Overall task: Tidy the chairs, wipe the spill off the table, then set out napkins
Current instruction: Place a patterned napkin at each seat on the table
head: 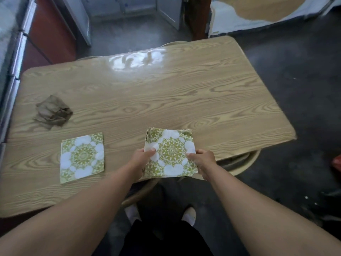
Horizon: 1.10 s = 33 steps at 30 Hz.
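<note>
Both hands hold a stack of napkins (170, 152) over the near right part of the table (166, 93). The left hand (143, 157) grips the stack's left edge, thumb on top and fingers underneath, pinching it. The right hand (203, 158) pinches the right edge the same way. A single napkin (82, 157) with the same green and white pattern lies flat on the table to the left, near the near edge. A crumpled brown cloth (52, 112) sits farther back on the left. A chair (241, 163) is tucked under the table's near right corner.
</note>
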Each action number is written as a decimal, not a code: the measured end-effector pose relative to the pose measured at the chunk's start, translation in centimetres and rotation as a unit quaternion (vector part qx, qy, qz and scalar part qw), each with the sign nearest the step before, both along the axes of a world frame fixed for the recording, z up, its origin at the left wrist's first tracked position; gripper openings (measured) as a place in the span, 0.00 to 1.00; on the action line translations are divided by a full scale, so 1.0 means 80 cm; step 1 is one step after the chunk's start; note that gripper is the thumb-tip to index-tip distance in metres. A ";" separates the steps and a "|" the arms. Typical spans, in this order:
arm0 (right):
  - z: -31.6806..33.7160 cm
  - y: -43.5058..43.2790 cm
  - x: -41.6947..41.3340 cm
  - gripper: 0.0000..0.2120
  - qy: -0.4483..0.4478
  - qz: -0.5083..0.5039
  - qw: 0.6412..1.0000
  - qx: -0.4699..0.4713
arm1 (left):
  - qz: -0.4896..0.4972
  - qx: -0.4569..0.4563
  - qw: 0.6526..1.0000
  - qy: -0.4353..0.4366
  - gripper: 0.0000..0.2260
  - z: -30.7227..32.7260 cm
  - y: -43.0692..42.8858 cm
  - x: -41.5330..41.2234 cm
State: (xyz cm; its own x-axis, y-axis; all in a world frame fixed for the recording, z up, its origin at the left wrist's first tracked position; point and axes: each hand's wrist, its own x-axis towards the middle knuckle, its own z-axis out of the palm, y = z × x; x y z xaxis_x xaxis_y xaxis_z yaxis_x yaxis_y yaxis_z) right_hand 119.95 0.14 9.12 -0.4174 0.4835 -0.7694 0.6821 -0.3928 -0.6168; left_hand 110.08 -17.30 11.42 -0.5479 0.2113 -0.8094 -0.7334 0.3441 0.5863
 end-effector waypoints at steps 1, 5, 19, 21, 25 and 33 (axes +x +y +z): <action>0.001 0.011 0.005 0.06 -0.005 -0.010 1.000 -0.008 | 0.004 0.001 1.000 0.000 0.13 -0.002 0.009 0.006; 0.002 0.048 0.020 0.09 -0.021 -0.048 0.998 -0.036 | 0.001 -0.006 1.000 -0.001 0.14 -0.003 0.043 0.024; -0.015 0.136 -0.005 0.05 -0.017 -0.094 0.995 0.034 | -0.024 -0.033 0.999 -0.014 0.15 -0.026 0.140 -0.023; -0.020 0.151 -0.008 0.09 -0.017 -0.100 0.994 0.029 | -0.018 -0.010 0.999 -0.030 0.12 -0.029 0.153 -0.028; -0.029 0.171 -0.016 0.12 -0.020 -0.118 0.993 0.015 | -0.006 0.015 0.998 -0.052 0.12 -0.030 0.168 -0.034; -0.038 0.206 -0.026 0.10 -0.075 -0.114 0.987 0.088 | 0.052 -0.039 0.998 -0.015 0.09 -0.046 0.182 -0.037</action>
